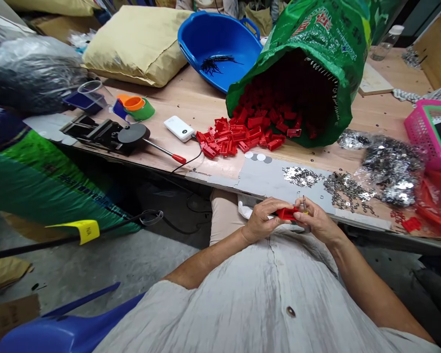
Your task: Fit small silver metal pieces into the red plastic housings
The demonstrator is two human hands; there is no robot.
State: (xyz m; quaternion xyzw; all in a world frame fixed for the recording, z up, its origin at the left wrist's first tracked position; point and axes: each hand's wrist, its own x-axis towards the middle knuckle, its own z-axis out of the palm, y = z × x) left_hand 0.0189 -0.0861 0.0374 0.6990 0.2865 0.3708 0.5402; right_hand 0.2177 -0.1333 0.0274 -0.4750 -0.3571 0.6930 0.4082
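Note:
Just in front of the table edge, my left hand (265, 219) is closed around one end of a red plastic housing (287, 214). The fingers of my right hand (318, 220) are pinched at the other end of it. A thin metal shaft with a yellow part (305, 208) sticks up between the right fingers; its kind is unclear. Beyond my hands lie a pile of small shiny metal plates (302, 176) and a heap of small darker metal pieces (343, 191). Similar red housings (238, 135) spill from a green sack (316, 44) farther back.
At left on the table are a black metal jig with a red-tipped lever (165, 151), a white power bank (179, 128) and coloured cups (134, 104). A blue basin (220, 44) stands behind. At right are bagged metal parts (393, 166) and a pink basket (415, 130).

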